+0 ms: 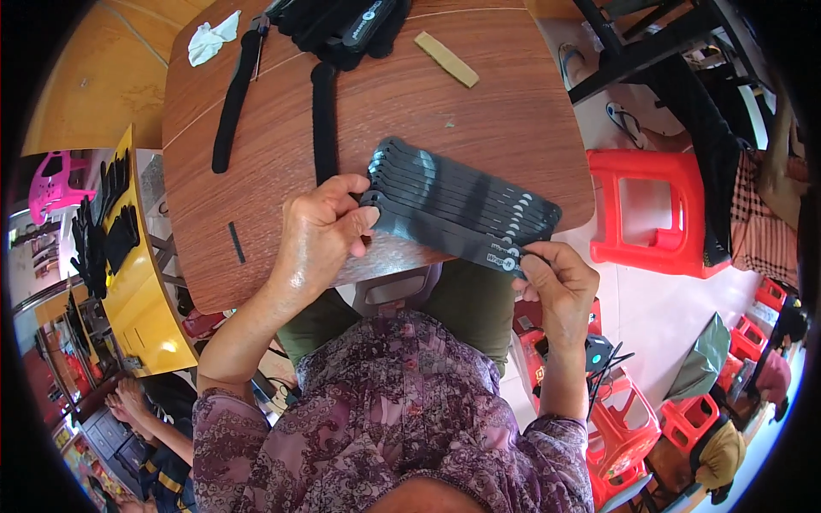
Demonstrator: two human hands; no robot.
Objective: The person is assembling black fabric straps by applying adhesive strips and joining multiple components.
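Note:
A fanned, overlapping row of flat black straps (462, 192) with rounded ends and pale printed marks spans my two hands over the table's near edge. My left hand (321, 227) is closed on its left end, thumb and fingers pinching near the small end holes. At the other end, my right hand (558, 286) pinches the corner of the nearest strap between thumb and fingers. Beyond my left hand, a long black strap (325, 120) lies on the table, leading up to a heap of black straps (342, 30). Another black strap (231, 120) lies farther left.
The brown wooden table (513, 103) also bears a tan bar (446, 59), a crumpled white tissue (213, 38) and a short dark strip (236, 242). A red stool (607, 248) stands at its right. On the left, a yellow table (145, 316) holds black straps; another person's hands (128, 402) show below.

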